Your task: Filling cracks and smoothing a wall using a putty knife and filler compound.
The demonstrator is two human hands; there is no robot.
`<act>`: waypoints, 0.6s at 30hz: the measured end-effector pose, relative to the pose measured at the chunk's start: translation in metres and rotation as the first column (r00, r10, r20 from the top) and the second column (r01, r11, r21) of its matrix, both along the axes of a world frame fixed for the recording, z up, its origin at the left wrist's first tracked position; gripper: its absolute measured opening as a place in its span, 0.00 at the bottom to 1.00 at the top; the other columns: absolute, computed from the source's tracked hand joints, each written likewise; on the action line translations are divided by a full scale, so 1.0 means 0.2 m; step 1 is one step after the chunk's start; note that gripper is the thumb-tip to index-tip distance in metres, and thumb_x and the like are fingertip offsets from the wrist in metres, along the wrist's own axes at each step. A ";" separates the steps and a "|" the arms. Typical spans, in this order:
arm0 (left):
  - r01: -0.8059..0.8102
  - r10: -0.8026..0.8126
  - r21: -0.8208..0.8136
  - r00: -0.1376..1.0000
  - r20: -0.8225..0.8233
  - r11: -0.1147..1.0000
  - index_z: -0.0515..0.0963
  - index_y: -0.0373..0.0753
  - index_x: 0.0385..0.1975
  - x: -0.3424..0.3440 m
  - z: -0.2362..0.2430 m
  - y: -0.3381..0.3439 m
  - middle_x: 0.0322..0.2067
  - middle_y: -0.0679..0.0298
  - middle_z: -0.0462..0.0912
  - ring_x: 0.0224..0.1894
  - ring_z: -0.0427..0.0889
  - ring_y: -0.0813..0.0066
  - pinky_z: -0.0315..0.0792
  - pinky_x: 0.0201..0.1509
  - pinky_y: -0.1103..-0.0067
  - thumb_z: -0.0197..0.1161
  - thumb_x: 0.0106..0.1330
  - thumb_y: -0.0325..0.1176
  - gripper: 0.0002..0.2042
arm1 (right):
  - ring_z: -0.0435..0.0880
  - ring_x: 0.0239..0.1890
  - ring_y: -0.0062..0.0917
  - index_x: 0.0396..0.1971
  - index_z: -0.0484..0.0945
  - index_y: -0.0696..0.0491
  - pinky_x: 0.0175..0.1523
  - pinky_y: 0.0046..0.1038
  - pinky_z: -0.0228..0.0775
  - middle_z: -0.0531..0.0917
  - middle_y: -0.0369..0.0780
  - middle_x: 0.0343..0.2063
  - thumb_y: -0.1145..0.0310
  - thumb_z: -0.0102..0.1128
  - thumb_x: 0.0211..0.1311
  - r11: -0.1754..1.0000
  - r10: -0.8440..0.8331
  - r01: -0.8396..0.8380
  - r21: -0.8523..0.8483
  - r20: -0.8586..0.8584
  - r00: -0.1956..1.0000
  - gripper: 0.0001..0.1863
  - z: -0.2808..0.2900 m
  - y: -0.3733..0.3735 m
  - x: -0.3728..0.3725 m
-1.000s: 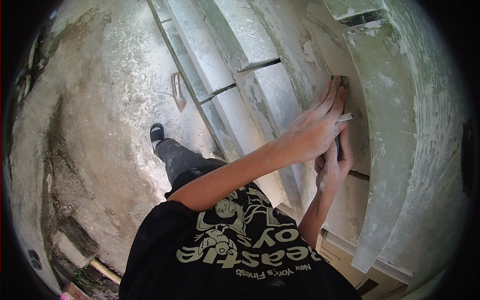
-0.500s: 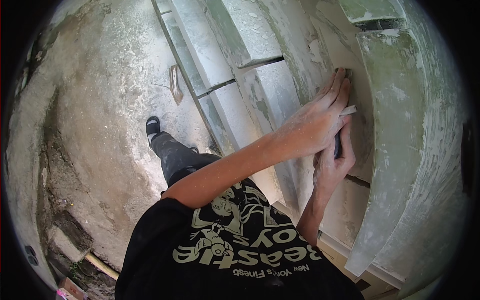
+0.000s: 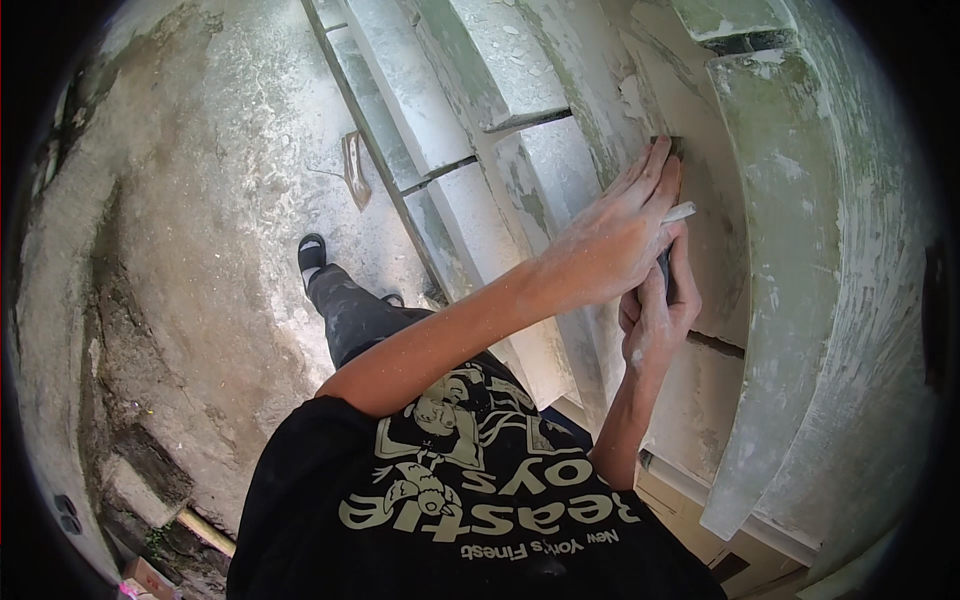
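Observation:
My left hand (image 3: 628, 225) lies along a dark, narrow hand tool (image 3: 664, 260) with its fingers stretched out and close together, pressing it to the dusty beige slope. Past the fingertips a short dark end of the tool shows. A pale stick-like piece (image 3: 682, 212) juts out beside the left fingers; I cannot make out its kind. Below, my right hand (image 3: 660, 308) has its thumb and fingers wrapped round the lower part of the tool. The hands hide most of it. White dust coats both hands. Right beside them runs a long, curved, greenish-grey moulding (image 3: 775, 230) smeared with white.
Stepped rows of pale blocks (image 3: 548, 165) with dark gaps climb toward the far side. On the stained concrete floor (image 3: 215, 240) lies a flat brown-and-white piece (image 3: 354, 172) near my sandalled foot (image 3: 312, 252). Broken rubble (image 3: 140, 480) lines the left edge.
Both hands have shifted a little left across the surface with the tool, keeping nearly the same grip. The view has tilted slightly.

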State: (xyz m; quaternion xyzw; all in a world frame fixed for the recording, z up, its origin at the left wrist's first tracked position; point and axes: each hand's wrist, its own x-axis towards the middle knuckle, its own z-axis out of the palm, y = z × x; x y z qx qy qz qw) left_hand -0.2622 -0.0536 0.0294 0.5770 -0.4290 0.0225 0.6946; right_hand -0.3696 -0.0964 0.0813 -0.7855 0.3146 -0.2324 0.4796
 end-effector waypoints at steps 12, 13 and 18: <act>0.010 -0.011 0.047 1.000 0.015 0.999 0.58 0.18 0.65 0.09 -0.03 -0.03 0.70 0.27 0.50 0.73 0.51 0.31 0.55 0.75 0.58 0.52 0.75 0.32 0.26 | 0.56 0.13 0.08 0.72 0.63 0.57 0.16 0.17 0.40 0.70 0.26 0.19 0.66 0.49 0.76 0.995 -0.031 0.031 0.097 0.005 1.000 0.28 0.01 0.00 0.09; -0.001 -0.001 0.062 1.000 0.027 0.998 0.59 0.19 0.65 0.11 -0.02 -0.02 0.70 0.27 0.50 0.73 0.51 0.31 0.56 0.75 0.58 0.52 0.74 0.32 0.26 | 0.57 0.12 0.08 0.72 0.63 0.57 0.15 0.17 0.40 0.71 0.27 0.20 0.66 0.49 0.76 0.994 -0.016 0.014 0.104 0.018 1.000 0.27 0.01 0.00 0.11; 0.030 -0.028 0.050 0.999 -0.036 0.998 0.60 0.19 0.64 0.08 -0.02 -0.01 0.70 0.28 0.49 0.73 0.52 0.32 0.57 0.74 0.59 0.54 0.73 0.31 0.26 | 0.57 0.13 0.08 0.70 0.66 0.57 0.16 0.16 0.40 0.71 0.26 0.21 0.66 0.49 0.76 0.995 -0.017 0.018 0.098 -0.012 1.000 0.26 0.03 0.03 0.10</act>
